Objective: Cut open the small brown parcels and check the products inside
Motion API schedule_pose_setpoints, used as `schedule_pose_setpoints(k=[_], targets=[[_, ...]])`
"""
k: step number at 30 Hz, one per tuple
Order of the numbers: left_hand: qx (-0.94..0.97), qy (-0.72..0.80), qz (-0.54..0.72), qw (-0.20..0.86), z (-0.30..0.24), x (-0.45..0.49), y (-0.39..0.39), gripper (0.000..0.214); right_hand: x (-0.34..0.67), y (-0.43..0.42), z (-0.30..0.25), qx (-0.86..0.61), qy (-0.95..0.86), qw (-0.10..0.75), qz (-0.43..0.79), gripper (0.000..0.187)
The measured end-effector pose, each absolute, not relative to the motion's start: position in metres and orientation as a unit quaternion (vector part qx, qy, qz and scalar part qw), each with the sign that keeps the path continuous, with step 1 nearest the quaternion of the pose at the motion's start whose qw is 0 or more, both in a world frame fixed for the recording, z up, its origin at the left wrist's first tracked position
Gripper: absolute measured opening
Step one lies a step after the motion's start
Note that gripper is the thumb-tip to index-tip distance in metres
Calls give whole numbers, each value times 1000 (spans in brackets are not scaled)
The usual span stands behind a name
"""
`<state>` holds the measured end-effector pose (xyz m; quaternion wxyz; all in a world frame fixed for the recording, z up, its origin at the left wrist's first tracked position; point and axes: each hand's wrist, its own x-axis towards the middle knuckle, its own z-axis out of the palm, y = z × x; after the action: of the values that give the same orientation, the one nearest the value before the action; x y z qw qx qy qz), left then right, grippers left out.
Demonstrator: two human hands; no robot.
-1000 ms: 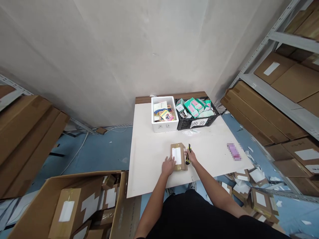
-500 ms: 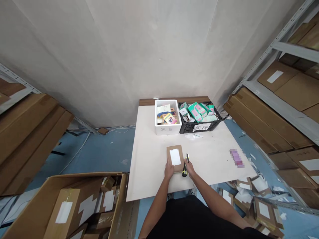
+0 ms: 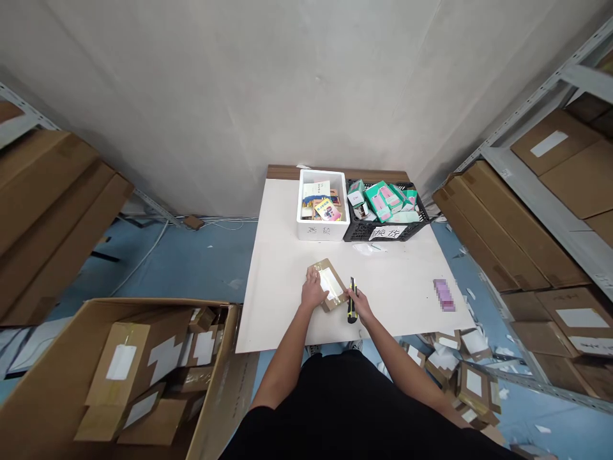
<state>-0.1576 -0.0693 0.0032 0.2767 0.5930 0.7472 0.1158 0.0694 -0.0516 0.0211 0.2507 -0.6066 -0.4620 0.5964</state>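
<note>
Left grip point(image 3: 313, 292) presses parcel point(image 3: 329, 284); right grip point(image 3: 360, 305) holds knife point(image 3: 352, 306) beside it.

We wear a plain black top point(image 3: 354, 409), matte and smooth, which shows as one broad dark shape with hardly a fold in it. Its sleeves are short: our left sleeve point(image 3: 251, 418) and our right sleeve point(image 3: 479, 434) both end on the upper arm, and below them our forearms are bare down to the wrists. Our left hand point(image 3: 312, 295) and right hand point(image 3: 360, 306) are bare too. Just past the top's edge, two small pale shapes look like the toes of our shoes point(image 3: 313, 350), too small to tell more.
</note>
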Motion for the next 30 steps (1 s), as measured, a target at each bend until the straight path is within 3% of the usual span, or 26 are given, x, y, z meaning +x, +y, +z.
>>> schedule_pose_setpoints(k=[3, 8, 17, 30], targets=[[629, 717, 23, 300, 11, -157, -57, 105, 74, -41, 26, -622, -507, 196, 563, 50], [655, 697, -60, 285, 14, -146, -54, 112, 49, -12, 40, -619, -660, 25, 425, 29], [634, 710, -101, 289, 18, -139, -50, 113, -44, 30, 49, -595, -742, -141, 275, 34], [613, 728, -49, 302, 19, -142, -58, 106, -58, 19, 50, -624, -720, -146, 268, 38]])
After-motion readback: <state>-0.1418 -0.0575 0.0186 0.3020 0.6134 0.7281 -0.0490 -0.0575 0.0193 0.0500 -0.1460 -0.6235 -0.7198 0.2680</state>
